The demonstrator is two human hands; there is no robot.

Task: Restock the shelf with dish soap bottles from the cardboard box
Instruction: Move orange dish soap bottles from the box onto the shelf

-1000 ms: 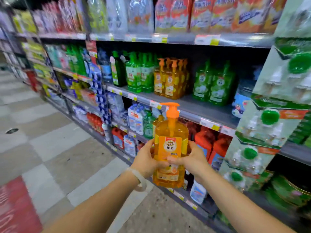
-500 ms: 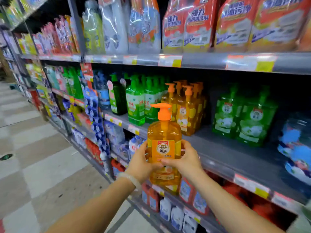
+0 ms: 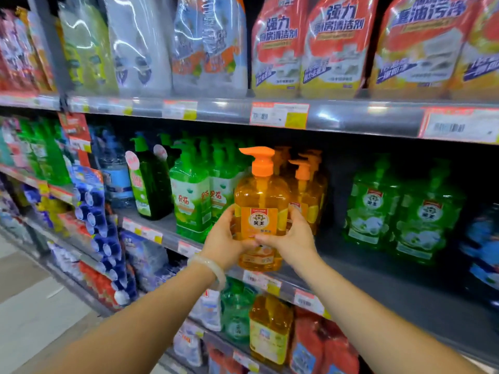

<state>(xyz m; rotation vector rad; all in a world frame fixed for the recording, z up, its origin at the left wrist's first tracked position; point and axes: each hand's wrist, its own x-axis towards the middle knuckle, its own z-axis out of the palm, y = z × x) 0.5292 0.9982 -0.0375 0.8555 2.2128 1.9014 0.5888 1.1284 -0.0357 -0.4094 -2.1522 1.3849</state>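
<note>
An orange dish soap bottle [image 3: 261, 209] with an orange pump top stands upright at the front edge of the grey middle shelf [image 3: 378, 282]. My left hand [image 3: 222, 242] grips its left side and my right hand [image 3: 293, 240] grips its right side, thumbs meeting across the lower label. Right behind it stand more orange pump bottles [image 3: 307, 193] of the same kind. The cardboard box is out of view.
Green pump bottles [image 3: 194, 195] stand left of the orange row, and other green bottles [image 3: 399, 211] to the right, with a bare shelf gap between. Refill pouches [image 3: 334, 47] fill the shelf above. Lower shelves hold more bottles [image 3: 270, 330]. The aisle floor [image 3: 32, 314] lies to the left.
Both hands have carried the orange bottle up and forward to the middle shelf's front edge, in front of the orange row. The view has moved closer to the shelves.
</note>
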